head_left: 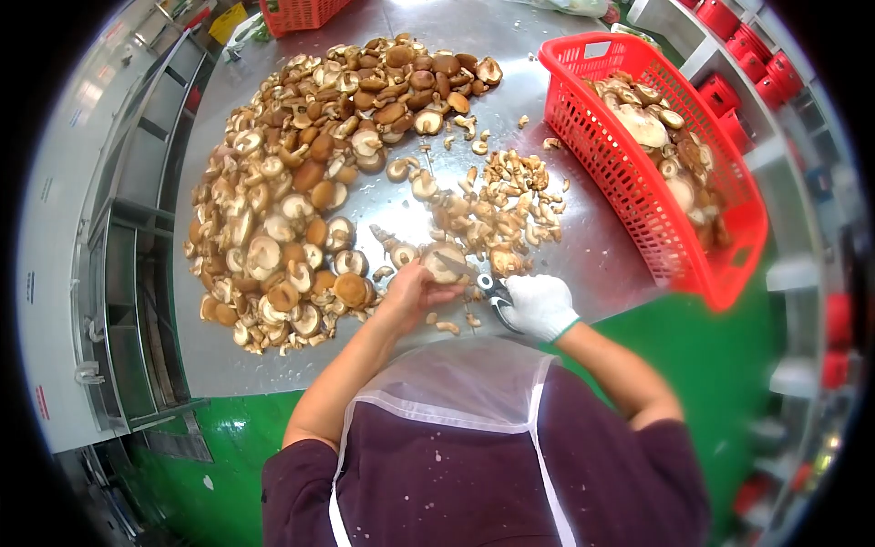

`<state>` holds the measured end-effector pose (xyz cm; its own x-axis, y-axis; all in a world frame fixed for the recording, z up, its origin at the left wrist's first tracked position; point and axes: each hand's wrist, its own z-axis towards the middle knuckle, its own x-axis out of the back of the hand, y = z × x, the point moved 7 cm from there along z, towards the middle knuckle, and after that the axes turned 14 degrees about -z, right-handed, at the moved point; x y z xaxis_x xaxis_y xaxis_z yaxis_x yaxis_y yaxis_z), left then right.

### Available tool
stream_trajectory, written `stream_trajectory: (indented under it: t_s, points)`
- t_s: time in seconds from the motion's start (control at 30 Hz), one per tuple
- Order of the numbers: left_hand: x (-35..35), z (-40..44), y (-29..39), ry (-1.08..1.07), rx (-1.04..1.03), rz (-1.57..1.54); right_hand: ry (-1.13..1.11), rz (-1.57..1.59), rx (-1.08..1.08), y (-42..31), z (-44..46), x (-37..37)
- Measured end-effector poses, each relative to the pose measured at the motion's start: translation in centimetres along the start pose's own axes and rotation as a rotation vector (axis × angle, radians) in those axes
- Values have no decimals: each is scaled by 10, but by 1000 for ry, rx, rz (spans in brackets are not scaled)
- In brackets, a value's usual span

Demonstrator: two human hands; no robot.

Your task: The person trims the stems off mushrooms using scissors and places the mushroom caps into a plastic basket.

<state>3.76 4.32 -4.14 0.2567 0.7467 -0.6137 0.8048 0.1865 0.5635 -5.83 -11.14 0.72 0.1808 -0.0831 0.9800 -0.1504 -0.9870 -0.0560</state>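
Observation:
My bare left hand [417,290] grips a shiitake mushroom [442,263] by its edge, the pale underside facing up. My right hand [540,307], in a white glove, is closed around the dark handles of a pair of scissors [493,289]. The scissor blades reach across the held mushroom; whether they touch its stem I cannot tell. Just beyond both hands lies a heap of cut stems [515,205]. To the left spreads a large pile of brown-capped mushrooms [264,251], and a few loose ones lie between the two heaps.
On the right of the steel table [597,260] stands a red perforated basket [606,150] partly filled with trimmed mushrooms [679,150]. Another red basket [296,16] sits at the far edge. Shelving with red containers [720,96] lines the right side; the floor [638,356] is green.

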Motion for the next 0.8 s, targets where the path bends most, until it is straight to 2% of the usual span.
stream_trajectory:
  t_s: [0.1, 0.13, 0.2, 0.23, 0.27, 0.33, 0.4, 0.43, 0.5, 0.53, 0.6, 0.63, 0.67, 0.73, 0.77, 0.8]
  points:
    - [3, -1, 7, 10, -18, -55, 71, 312, -32, 11, 3, -23]
    - [5, -1, 7, 11, -17, -72, 190, 611, -130, 27, 0, -29]
    - [12, 1, 6, 2, 13, -103, 45, 1382, -513, 48, -3, -63]
    - [18, 5, 4, -10, 41, -116, 148, 1398, -594, 52, -7, -56]
    - [20, 8, 3, -25, 68, -129, 135, 1256, -691, 62, -14, -55]
    - [17, 9, 5, 35, 73, -5, 248, 1282, -557, 75, -21, -78]
    - [4, 13, 11, 43, 67, 69, 206, 1349, -529, 82, -28, -99]
    - [-10, 19, 15, 21, 60, 80, 260, 1082, -499, 88, -29, -105]
    - [-56, 37, 30, -48, -10, 107, 392, 935, -468, 91, -32, -114]
    - [-99, 40, 49, -176, -26, 219, 425, 905, -459, 91, -32, -115]
    - [-181, 44, 80, -351, -153, 136, 442, 911, -463, 94, -34, -123]
    - [-224, 39, 95, -670, -163, 190, 452, 916, -466, 95, -33, -125]
    - [-249, 46, 109, -768, -184, 157, 458, 938, -457, 93, -33, -124]
    - [-227, 80, 149, -406, -446, 555, 466, 982, -444, 91, -37, -119]
    - [-199, 105, 162, -250, -608, 723, 452, 824, -449, 91, -38, -112]
    - [-159, 120, 166, -60, -575, 857, 478, 824, -442, 93, -36, -111]
